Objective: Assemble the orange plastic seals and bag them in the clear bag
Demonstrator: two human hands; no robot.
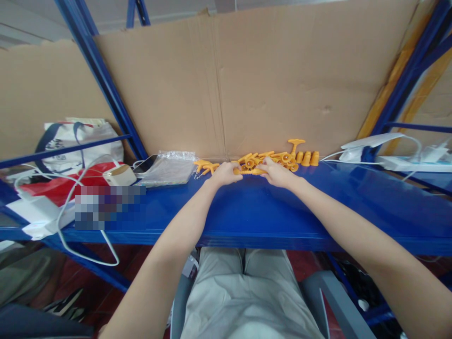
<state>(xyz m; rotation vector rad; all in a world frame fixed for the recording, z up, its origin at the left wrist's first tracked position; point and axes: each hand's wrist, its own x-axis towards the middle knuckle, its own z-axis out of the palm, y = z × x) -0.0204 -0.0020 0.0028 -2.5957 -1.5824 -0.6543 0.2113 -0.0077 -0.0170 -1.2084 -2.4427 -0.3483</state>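
Yellow piece [252, 172]: one, was held crosswise before the heap [284, 158], towards the counter's [261, 209] rear. Left hand [226, 174]: fingers gripped one end. Right hand [277, 173]: fingers gripped the other. Heap: many pieces lay loose, apparently yet to be handled. Cups [306, 158]: three, stood in a row at right. Chained prongs [207, 165]: lay at left, possibly done; the finished count could not be told.

tan cardboard panel [300, 80] behind | glossy blue worktop [254, 214] | red tiled floor [106, 303] | grey armrest [337, 292]
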